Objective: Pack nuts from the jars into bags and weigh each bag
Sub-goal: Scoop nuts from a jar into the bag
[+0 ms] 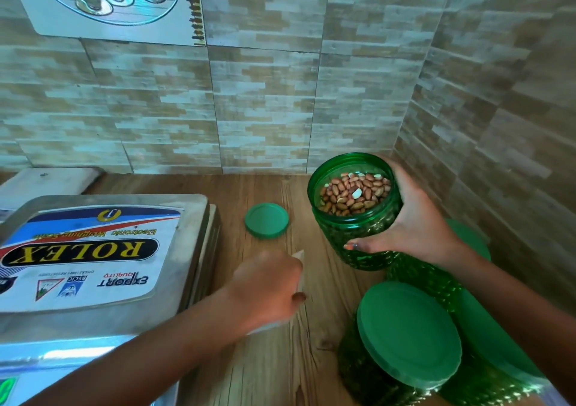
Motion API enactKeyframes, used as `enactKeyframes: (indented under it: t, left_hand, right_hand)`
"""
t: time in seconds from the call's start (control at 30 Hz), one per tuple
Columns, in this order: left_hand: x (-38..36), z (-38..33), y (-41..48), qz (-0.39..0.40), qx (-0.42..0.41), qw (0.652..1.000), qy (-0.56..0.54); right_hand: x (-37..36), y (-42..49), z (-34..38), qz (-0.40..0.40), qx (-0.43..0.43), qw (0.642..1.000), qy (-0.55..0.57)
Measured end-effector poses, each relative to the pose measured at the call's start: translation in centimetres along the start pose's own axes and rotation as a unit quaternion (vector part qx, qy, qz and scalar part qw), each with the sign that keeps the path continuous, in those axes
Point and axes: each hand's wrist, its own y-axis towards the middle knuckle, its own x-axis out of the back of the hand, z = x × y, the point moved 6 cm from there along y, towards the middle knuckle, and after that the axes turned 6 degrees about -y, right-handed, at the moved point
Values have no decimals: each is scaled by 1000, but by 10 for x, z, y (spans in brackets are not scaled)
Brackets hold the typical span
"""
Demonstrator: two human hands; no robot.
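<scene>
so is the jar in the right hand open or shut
Open: the jar has a bare mouth, peanuts show inside, and a green lid lies on the table beside it.

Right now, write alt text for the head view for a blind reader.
A person's right hand grips an open green jar of peanuts at a wooden table, while the left hand holds what looks like a thin pale bag. A loose green lid lies between the jar and a weighing scale at left; lidded green jars stand at near right.
</scene>
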Motion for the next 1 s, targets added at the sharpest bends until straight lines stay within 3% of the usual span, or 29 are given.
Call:
enactKeyframes:
  t: [0.2, 0.53, 0.7, 1.0]
  left_hand:
    - [22, 31, -3, -22, 55, 994, -95]
    - [51, 28, 3, -146, 82, 978, -127]
    - [48, 27, 3, -144, 125, 972, -136]
    - [42, 22, 6, -152, 106, 965, -186]
  right_hand:
    - [-1, 0, 18, 29, 14, 999, -23]
    - [-9, -1, 45, 70, 52, 968, -235]
    - [-14, -6, 53, 75, 40, 949, -304]
    - [-22, -12, 55, 102, 23, 911, -399]
